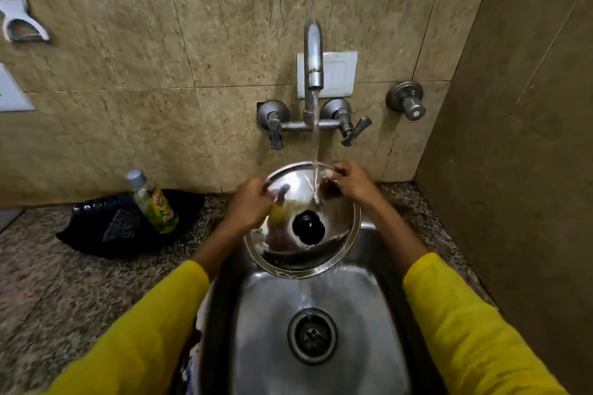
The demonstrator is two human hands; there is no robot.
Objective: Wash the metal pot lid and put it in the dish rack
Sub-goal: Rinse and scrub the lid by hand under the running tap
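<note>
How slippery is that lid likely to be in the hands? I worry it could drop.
Probably slippery: the lid is polished metal with tap water running over it. Both hands, left hand and right hand, grip its thin rim. It looks stiff, likely light.

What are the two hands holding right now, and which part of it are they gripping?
Both hold the metal pot lid by its rim: left hand on the upper left edge, right hand on the upper right, under the running water.
</note>
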